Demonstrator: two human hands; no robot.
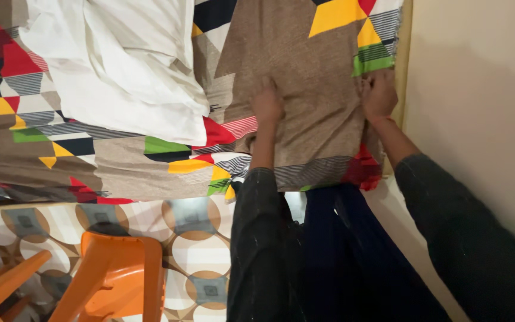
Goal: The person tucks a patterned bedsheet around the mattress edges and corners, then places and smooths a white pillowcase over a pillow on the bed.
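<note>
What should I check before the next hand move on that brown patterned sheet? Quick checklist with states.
1. Left hand on the patterned sheet: ok, it lies on the brown panel with the fingers curled into the cloth.
2. Right hand at the sheet's edge by the wall: ok, it touches the cloth there.
3. Firm grip in either hand: cannot tell, the fingertips are hidden in the cloth.
4. Brown panel flat between the hands: not ok, creases run across it.
5. White cloth apart from the hands: ok, it lies bunched to the left.
6. Orange chair clear of the arms: ok, it stands on the floor lower left.
</note>
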